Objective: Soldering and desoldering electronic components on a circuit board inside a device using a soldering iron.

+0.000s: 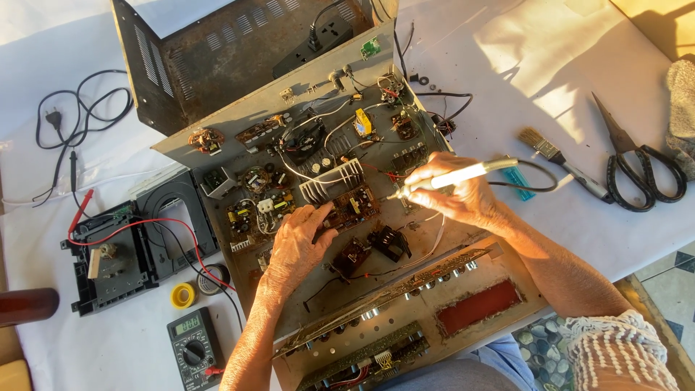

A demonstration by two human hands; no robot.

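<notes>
Soldering iron is gripped in the right hand, tip directed toward the circuit board just beyond the flat, open left hand.

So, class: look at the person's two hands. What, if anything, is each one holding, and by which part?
The right hand holds a soldering iron by the front of its pale handle. The left hand holds nothing; it rests on the open chassis.

Your single head camera looked steeply down from close above, facing the opened amplifier chassis on the white-covered table.
</notes>
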